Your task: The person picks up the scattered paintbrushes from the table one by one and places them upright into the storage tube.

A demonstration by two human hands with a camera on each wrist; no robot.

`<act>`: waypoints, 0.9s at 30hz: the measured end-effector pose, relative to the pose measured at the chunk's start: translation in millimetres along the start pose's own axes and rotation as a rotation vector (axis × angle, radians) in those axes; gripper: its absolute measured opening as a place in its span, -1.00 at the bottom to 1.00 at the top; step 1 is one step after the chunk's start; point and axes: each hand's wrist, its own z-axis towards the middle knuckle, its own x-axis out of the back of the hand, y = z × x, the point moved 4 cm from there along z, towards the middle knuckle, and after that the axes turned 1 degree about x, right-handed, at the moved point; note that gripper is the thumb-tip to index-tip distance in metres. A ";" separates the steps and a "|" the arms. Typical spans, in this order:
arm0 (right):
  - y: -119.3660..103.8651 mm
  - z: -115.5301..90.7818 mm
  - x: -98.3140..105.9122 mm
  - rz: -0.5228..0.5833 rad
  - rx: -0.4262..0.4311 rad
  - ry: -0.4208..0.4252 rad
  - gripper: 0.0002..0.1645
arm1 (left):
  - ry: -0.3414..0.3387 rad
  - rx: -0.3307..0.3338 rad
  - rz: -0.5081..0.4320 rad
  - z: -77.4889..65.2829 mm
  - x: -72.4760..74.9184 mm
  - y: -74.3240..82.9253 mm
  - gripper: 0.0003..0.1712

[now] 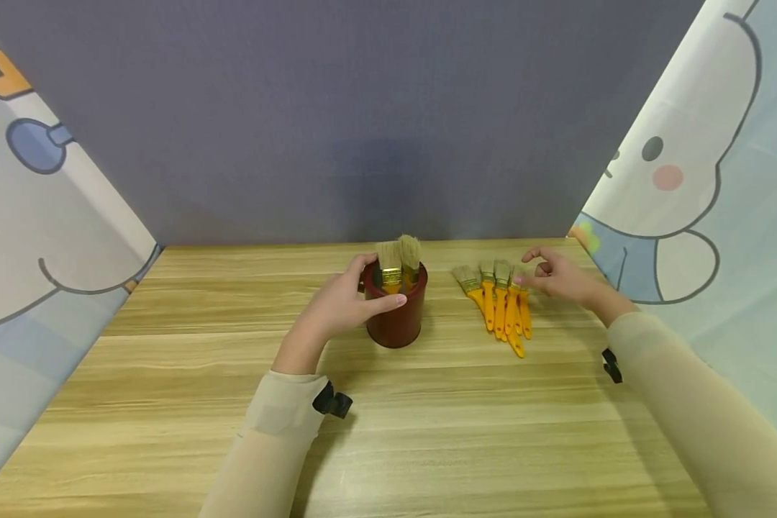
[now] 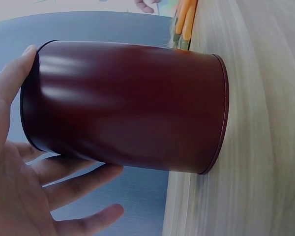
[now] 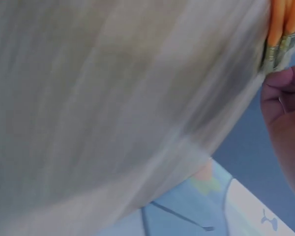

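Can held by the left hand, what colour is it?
The can is dark red, seen best in the left wrist view.

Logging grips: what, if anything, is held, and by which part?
The left hand holds the can near its top. Whether the right hand holds a brush cannot be told.

Head camera: positioned above and behind both hands, facing forward and down. It is the farthest of the 3 views and covers left hand (image 1: 343, 298) and right hand (image 1: 565, 280). Left wrist camera: faces past the left hand at close range; can (image 2: 128, 105) fills the centre, rolled sideways. Right wrist camera: faces across tabletop (image 3: 113, 98) beside the right hand. Shared content: can, 2 views (head, left wrist); brushes (image 1: 501, 306) near the right hand, all 3.
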 end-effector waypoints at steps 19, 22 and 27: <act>15.7 -3.6 -13.2 0.083 -0.148 -0.141 -0.26 | -0.039 -0.003 0.037 1.7 6.6 2.5 0.21; 17.1 -3.8 -15.4 0.063 -0.161 -0.136 -0.28 | -0.039 -0.004 0.039 1.5 5.5 2.2 0.20; 13.2 -0.7 -19.8 0.004 -0.183 -0.125 -0.27 | -0.034 -0.006 0.037 0.1 4.4 1.5 0.20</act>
